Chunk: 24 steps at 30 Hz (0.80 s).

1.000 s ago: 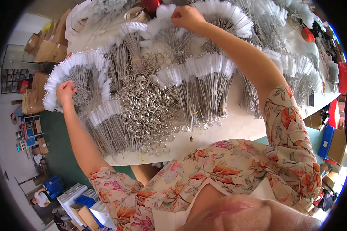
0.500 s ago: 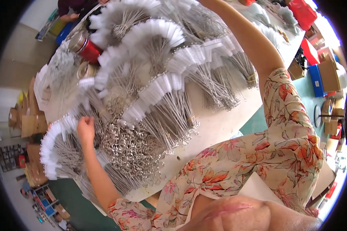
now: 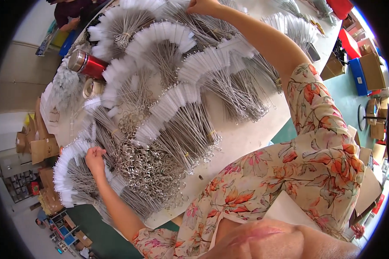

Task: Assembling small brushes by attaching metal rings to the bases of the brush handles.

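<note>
My left hand [image 3: 95, 160] is at the left side of the table, its fingers pinched together above thin wire brushes with white bristles [image 3: 65, 172]. Whatever it holds, if anything, is too small to make out. Beside it lies a heap of shiny metal rings [image 3: 149, 172]. My right arm reaches across to the far side, where my right hand [image 3: 204, 7] is partly cut by the upper edge. Its fingers are closed just over more wire brushes [image 3: 209, 26], and I cannot see what is between them. Bundles of brushes with looped wire ends [image 3: 194, 125] fan out between my hands.
A red flask with a metal lid [image 3: 88, 64] and a roll of tape [image 3: 92, 88] stand at the left rear. Another person [image 3: 71, 17] is beyond the far left edge. Cardboard boxes [image 3: 371, 77] and a blue bin [image 3: 359, 77] stand on the floor at right.
My right hand has come into view at the upper edge, moving nearer and leftward. My left hand remains pinched over the left brushes, slightly lower in the picture. The whole view has shifted a little.
</note>
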### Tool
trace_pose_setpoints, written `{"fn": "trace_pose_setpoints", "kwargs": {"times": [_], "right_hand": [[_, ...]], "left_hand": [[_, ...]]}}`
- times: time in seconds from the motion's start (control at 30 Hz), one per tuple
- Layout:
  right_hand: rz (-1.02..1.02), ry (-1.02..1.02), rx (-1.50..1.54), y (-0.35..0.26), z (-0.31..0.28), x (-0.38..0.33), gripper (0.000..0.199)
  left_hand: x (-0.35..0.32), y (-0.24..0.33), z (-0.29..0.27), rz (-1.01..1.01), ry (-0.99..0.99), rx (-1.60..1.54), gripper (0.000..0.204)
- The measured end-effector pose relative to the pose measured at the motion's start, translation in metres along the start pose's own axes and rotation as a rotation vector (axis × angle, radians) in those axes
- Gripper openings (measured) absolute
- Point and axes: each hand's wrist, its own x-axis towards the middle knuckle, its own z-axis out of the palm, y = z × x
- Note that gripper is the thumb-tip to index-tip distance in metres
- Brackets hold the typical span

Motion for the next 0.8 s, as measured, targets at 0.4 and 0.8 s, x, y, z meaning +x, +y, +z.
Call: {"fn": "trace_pose_setpoints", "kwargs": {"times": [0.4,0.8], "right_hand": [[0.053,-0.008,-0.049,-0.013,-0.003,-0.004,0.025],[-0.315,0.381,0.575,-0.050,-0.059,0.000,0.018]], "left_hand": [[0.000,0.017,0.006,0.003,-0.046,0.164,0.011],[-0.022,0.032,-0.021,0.122,0.514,-0.223,0.008]]}}
